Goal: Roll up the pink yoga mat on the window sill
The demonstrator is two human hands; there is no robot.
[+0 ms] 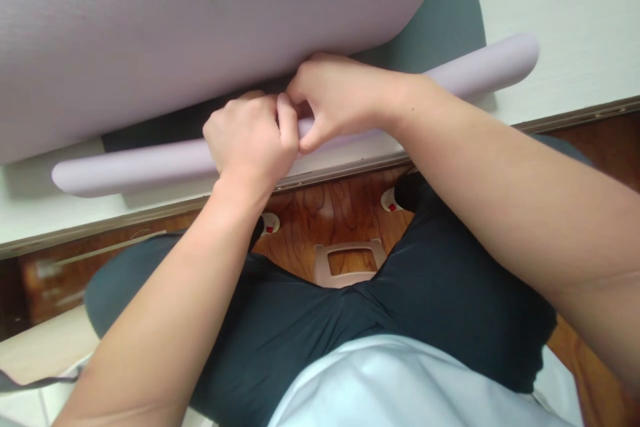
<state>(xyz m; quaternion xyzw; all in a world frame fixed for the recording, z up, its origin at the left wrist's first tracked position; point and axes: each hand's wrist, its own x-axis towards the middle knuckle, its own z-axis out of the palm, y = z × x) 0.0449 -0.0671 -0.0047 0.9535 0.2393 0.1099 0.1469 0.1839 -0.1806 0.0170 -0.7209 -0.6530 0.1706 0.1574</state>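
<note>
"Position check: where's the lilac tube (pixel 135 167)?"

"Crosswise under the left hand (pixel 253 133) & right hand (pixel 345 93). L end pokes out past L hand, R end out past R hand. Can't tell if it touches the surface below."

"Hand states, L to R?"

"L: fist wrapped over tube, narrow, thumb on fist's R side. R: curled round tube too, looser, small gap btwn thumb & index w/ tube showing thru. Far-side fingertips mostly hidden, so can't tell how firm either hold is. The 2 hands meet or nearly meet, approx. mid-tube."

"Other stuff around 'em?"

"Big lilac panel (pixel 175 33) beyond L hand, reaching past R fingers too. Below the hands, on the near side: wood floor (pixel 310 213), pinkish frame (pixel 345 278), dark trousers (pixel 450 280). White tabletop (pixel 560 7) beyond & R of R hand."

"Step in hand?"

"My read: 2-handed hold at mid-tube. Can't tell pressing vs. just gripping."

"Next move calls for what?"

"Prob. even hold L & R, so neither end tips. If hands are to part, R looks easier to loosen 1st, given that gap. Risk: tube rolling off tabletop's near edge, just below the hands."
</note>
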